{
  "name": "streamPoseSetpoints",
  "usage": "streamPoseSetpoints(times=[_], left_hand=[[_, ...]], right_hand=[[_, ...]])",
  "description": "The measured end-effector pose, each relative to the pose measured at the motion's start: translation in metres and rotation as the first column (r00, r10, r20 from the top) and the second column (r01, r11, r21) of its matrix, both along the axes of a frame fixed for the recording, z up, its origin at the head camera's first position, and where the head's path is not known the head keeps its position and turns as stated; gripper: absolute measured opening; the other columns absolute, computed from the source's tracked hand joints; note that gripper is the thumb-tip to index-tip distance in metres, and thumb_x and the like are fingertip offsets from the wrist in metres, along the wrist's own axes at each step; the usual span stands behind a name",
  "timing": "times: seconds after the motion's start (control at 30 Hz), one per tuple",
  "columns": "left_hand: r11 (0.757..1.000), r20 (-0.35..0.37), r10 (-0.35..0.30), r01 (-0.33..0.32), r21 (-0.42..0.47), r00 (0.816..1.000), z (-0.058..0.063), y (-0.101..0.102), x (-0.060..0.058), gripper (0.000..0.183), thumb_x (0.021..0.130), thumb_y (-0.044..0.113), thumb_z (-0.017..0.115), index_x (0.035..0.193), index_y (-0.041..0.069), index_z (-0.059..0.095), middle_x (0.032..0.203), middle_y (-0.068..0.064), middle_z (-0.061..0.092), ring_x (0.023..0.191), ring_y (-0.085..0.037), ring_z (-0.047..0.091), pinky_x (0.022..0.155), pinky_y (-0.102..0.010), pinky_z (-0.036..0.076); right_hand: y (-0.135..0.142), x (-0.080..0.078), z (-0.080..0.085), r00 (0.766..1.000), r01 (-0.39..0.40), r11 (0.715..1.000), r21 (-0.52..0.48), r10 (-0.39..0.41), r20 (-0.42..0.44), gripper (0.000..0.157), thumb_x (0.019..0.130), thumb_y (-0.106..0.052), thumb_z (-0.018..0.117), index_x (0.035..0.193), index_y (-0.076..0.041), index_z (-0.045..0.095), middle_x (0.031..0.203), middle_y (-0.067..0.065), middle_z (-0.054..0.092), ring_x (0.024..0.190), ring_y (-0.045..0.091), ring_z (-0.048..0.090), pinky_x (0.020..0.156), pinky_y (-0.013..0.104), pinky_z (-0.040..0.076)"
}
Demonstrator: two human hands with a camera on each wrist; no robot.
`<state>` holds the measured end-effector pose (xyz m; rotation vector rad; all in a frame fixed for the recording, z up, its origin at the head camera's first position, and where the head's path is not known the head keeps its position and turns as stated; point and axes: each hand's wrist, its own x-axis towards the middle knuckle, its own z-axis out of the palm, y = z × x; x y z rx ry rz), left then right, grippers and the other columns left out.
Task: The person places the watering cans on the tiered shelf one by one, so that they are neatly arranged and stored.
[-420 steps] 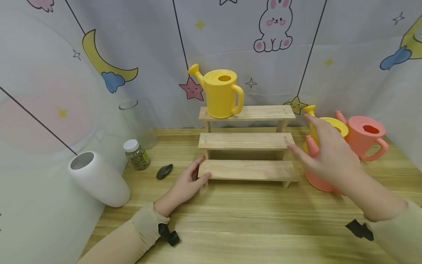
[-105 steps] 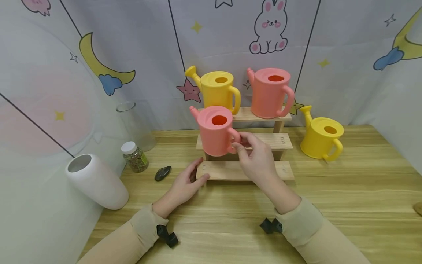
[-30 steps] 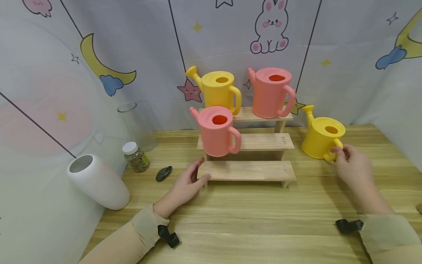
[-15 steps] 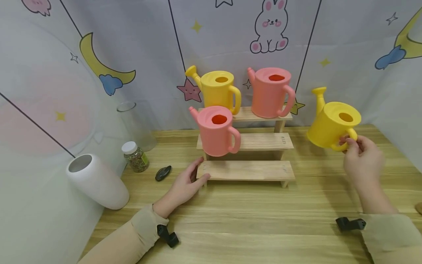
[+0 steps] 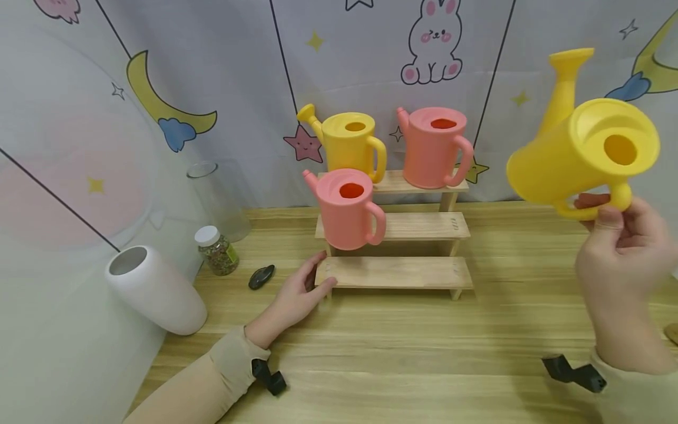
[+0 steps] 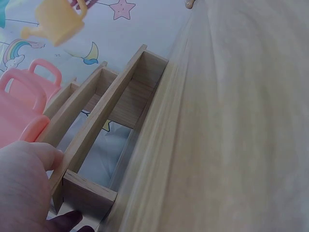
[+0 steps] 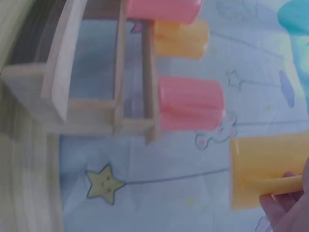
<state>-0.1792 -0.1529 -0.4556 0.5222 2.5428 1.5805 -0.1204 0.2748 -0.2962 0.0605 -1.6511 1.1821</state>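
My right hand (image 5: pixel 620 253) holds a yellow watering can (image 5: pixel 582 150) by its handle, tilted and raised well above the table at the right. My left hand (image 5: pixel 293 297) grips the left end of the lowest step of a three-step wooden stand (image 5: pixel 397 274), thumb over the board and fingers at its side. A second yellow watering can (image 5: pixel 346 144) stands at the left of the top step, with a pink watering can (image 5: pixel 433 150) to its right. Another pink watering can (image 5: pixel 344 215) sits at the left of the middle step. The lowest step is bare.
Left of the stand are a dark stone-like piece (image 5: pixel 262 277), a white-lidded jar (image 5: pixel 218 250), a tall clear glass vase (image 5: pixel 219 203) and a leaning white vase (image 5: pixel 156 291). A patterned curtain (image 5: pixel 238 76) hangs behind. A small brown object (image 5: pixel 671 333) lies at the right edge.
Both pink cans moved from the table onto the stand earlier. My right hand then took the second yellow can by its handle and lifted it up and rightward. My left hand stayed put.
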Motion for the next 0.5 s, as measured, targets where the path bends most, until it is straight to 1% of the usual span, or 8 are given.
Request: streamPoseSetpoints(times=[0.1, 0.2, 0.23, 0.33, 0.4, 0.43, 0.5], left_hand=[[1.0, -0.001, -0.002, 0.002, -0.003, 1.0, 0.001, 0.0, 0.0, 0.07, 0.1, 0.043, 0.066, 0.159, 0.02, 0.036, 0.165, -0.003, 0.036, 0.155, -0.025, 0.031, 0.125, -0.046, 0.035], [1.0, -0.003, -0.002, 0.002, -0.011, 1.0, 0.001, 0.0, 0.0, 0.071, 0.1, 0.045, 0.065, 0.159, 0.021, 0.035, 0.165, -0.002, 0.036, 0.155, -0.024, 0.032, 0.125, -0.045, 0.035], [1.0, -0.003, -0.001, 0.001, -0.011, 1.0, 0.001, 0.0, 0.0, 0.071, 0.099, 0.046, 0.065, 0.159, 0.021, 0.035, 0.165, -0.002, 0.036, 0.155, -0.024, 0.032, 0.125, -0.045, 0.035], [1.0, -0.002, -0.002, 0.002, -0.016, 1.0, 0.002, 0.0, 0.001, 0.072, 0.099, 0.049, 0.065, 0.159, 0.022, 0.035, 0.165, -0.001, 0.036, 0.155, -0.024, 0.032, 0.125, -0.044, 0.034], [1.0, -0.003, -0.004, 0.004, -0.018, 1.0, 0.003, 0.0, 0.001, 0.073, 0.099, 0.049, 0.064, 0.16, 0.022, 0.034, 0.166, -0.001, 0.035, 0.155, -0.024, 0.031, 0.125, -0.045, 0.034], [1.0, -0.002, -0.005, 0.005, -0.019, 1.0, 0.003, 0.0, 0.001, 0.073, 0.099, 0.049, 0.064, 0.16, 0.022, 0.034, 0.166, -0.001, 0.035, 0.155, -0.024, 0.031, 0.125, -0.045, 0.034], [1.0, -0.003, -0.007, 0.007, -0.022, 1.0, 0.004, 0.001, 0.002, 0.073, 0.099, 0.05, 0.064, 0.16, 0.022, 0.034, 0.166, -0.001, 0.035, 0.156, -0.024, 0.03, 0.125, -0.045, 0.034]], right_hand=[[-0.013, 0.007, 0.005, 0.997, -0.053, 0.998, 0.025, 0.054, -0.063, 0.024, 0.102, -0.006, 0.059, 0.102, 0.014, 0.072, 0.09, -0.013, 0.075, 0.082, -0.002, 0.072, 0.084, 0.01, 0.057], [-0.025, 0.01, 0.003, 0.991, -0.103, 0.993, 0.064, 0.108, -0.074, 0.025, 0.1, -0.001, 0.057, 0.101, 0.021, 0.069, 0.091, -0.009, 0.077, 0.084, 0.0, 0.074, 0.083, 0.011, 0.058], [-0.029, 0.011, 0.001, 0.99, -0.114, 0.99, 0.083, 0.12, -0.069, 0.024, 0.099, 0.001, 0.056, 0.102, 0.021, 0.07, 0.091, -0.008, 0.078, 0.085, -0.001, 0.074, 0.082, 0.01, 0.058], [-0.039, 0.012, -0.007, 0.989, -0.137, 0.982, 0.133, 0.144, -0.044, 0.023, 0.098, 0.003, 0.056, 0.103, 0.019, 0.072, 0.092, -0.006, 0.079, 0.079, -0.007, 0.072, 0.073, 0.005, 0.055], [-0.042, 0.01, -0.014, 0.99, -0.138, 0.975, 0.173, 0.143, -0.012, 0.022, 0.097, 0.002, 0.057, 0.105, 0.015, 0.073, 0.094, -0.009, 0.079, 0.077, -0.011, 0.071, 0.069, 0.002, 0.053], [-0.043, 0.009, -0.018, 0.991, -0.134, 0.972, 0.193, 0.136, 0.004, 0.022, 0.097, 0.002, 0.058, 0.105, 0.014, 0.074, 0.094, -0.011, 0.079, 0.072, -0.014, 0.068, 0.064, 0.001, 0.05], [-0.045, 0.006, -0.026, 0.991, -0.13, 0.963, 0.236, 0.123, 0.043, 0.019, 0.097, 0.001, 0.061, 0.105, 0.01, 0.075, 0.096, -0.016, 0.077, 0.071, -0.017, 0.064, 0.062, -0.001, 0.048]])
